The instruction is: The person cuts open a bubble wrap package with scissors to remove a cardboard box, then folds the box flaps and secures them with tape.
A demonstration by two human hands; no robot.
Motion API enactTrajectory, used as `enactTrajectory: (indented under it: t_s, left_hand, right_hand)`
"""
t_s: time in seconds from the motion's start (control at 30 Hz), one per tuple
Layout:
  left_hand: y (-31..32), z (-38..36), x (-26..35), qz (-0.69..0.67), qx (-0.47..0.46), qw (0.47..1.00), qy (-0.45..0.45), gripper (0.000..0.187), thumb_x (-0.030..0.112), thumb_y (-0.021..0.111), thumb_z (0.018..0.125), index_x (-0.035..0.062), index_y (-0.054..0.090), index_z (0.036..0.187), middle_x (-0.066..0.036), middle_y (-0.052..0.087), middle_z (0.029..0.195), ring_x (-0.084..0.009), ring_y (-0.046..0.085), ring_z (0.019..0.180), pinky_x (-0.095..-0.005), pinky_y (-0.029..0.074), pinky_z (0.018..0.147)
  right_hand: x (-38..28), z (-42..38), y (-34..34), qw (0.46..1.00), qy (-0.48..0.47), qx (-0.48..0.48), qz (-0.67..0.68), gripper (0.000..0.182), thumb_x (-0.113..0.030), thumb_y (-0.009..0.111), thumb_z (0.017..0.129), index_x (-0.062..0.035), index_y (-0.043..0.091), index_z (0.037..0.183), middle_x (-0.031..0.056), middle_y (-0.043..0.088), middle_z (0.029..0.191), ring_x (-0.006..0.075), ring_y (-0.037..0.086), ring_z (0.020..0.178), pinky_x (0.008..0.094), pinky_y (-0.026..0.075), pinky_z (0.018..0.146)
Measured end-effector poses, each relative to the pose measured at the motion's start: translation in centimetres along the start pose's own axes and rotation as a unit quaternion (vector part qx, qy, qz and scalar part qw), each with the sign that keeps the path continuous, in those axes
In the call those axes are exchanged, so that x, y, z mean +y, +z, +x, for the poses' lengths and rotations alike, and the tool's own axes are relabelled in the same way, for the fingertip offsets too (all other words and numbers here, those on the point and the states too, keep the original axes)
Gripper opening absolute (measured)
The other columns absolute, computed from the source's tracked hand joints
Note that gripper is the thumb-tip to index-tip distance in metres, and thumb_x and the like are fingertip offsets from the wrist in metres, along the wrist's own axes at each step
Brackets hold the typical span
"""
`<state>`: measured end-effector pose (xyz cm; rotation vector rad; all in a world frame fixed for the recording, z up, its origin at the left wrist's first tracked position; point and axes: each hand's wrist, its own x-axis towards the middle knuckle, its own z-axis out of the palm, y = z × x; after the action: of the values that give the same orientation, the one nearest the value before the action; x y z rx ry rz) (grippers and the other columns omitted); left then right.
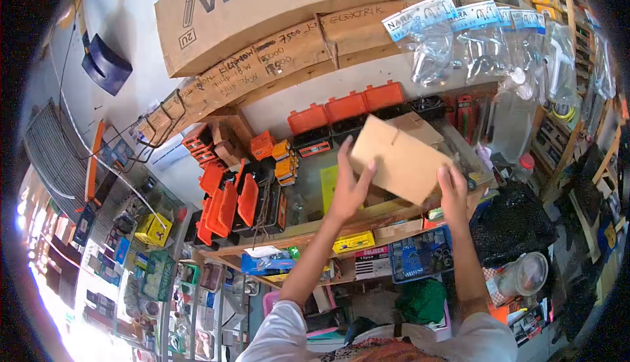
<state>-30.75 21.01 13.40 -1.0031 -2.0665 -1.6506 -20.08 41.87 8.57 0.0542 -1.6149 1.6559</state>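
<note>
A plain brown cardboard box (401, 160) is held up, tilted, over the workbench top. My left hand (352, 185) grips its left edge, the thumb lying on the near face and the fingers partly behind. At the lower right corner my right hand (453, 188) holds the box with thumb and fingers. Behind it, another piece of brown cardboard (419, 127) rests on the bench, partly covered. A yellow-green sheet (329, 183) lies beside my left hand. What the box contains cannot be seen.
Open orange-lidded cases (226, 204) stand at the bench's left, with more orange lids (346, 106) along the back. Small orange-yellow boxes (286, 165) are stacked between. Plastic packets (482, 40) hang at upper right. Below sits a blue crate (420, 257); a black bag (515, 224) is at right.
</note>
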Motion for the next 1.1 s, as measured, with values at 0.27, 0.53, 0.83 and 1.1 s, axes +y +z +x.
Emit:
enactTrajectory:
  t_s: [0.27, 0.53, 0.83, 1.1]
  left_hand:
    - [-4.7, -11.1, 2.0, -0.052, -0.101, 0.988, -0.104, 0.032, 0.025, 0.061, 0.104, 0.0009, 0.056, 0.124, -0.012, 0.066, 0.095, -0.0156, 0.062, 0.085, -0.0304, 0.051, 0.077]
    - [-7.0, -26.8, 2.6, -0.163, -0.040, 0.956, -0.242, 0.075, 0.014, 0.062, 0.102, 0.0022, 0.013, 0.158, -0.008, 0.048, 0.132, -0.0141, 0.047, 0.119, -0.0303, 0.043, 0.100]
    - [-10.6, -38.1, 3.5, -0.235, 0.047, 0.953, -0.184, 0.081, 0.028, 0.060, 0.099, 0.0023, 0.006, 0.154, -0.022, 0.029, 0.150, -0.0303, 0.033, 0.139, -0.0449, 0.028, 0.115]
    - [-14.7, -38.9, 6.5, -0.215, 0.008, 0.930, -0.298, 0.052, 0.018, 0.056, 0.105, 0.0020, 0.029, 0.147, -0.012, 0.046, 0.137, -0.0187, 0.044, 0.125, -0.0337, 0.036, 0.106]
  right_hand:
    - [-1.7, -8.8, -1.2, 0.996, 0.082, -0.034, -0.029, 0.030, -0.029, 0.052, 0.107, -0.0006, 0.061, 0.107, -0.0008, 0.060, 0.096, 0.0098, 0.052, 0.087, 0.0260, 0.044, 0.080]
    - [-1.8, -22.0, 3.6, 0.974, 0.201, -0.102, -0.024, 0.053, -0.031, 0.054, 0.105, 0.0035, 0.041, 0.144, 0.0151, 0.054, 0.137, 0.0224, 0.052, 0.124, 0.0382, 0.041, 0.107]
    - [-6.6, -31.8, 8.5, 0.943, 0.230, -0.240, 0.030, 0.080, -0.018, 0.067, 0.097, 0.0005, 0.016, 0.157, 0.0176, 0.041, 0.147, 0.0248, 0.040, 0.138, 0.0394, 0.030, 0.116]
    - [-9.2, -34.6, 10.8, 0.960, 0.160, -0.225, -0.045, 0.050, -0.026, 0.042, 0.109, 0.0003, 0.037, 0.151, 0.0178, 0.040, 0.150, 0.0287, 0.034, 0.143, 0.0402, 0.024, 0.119]
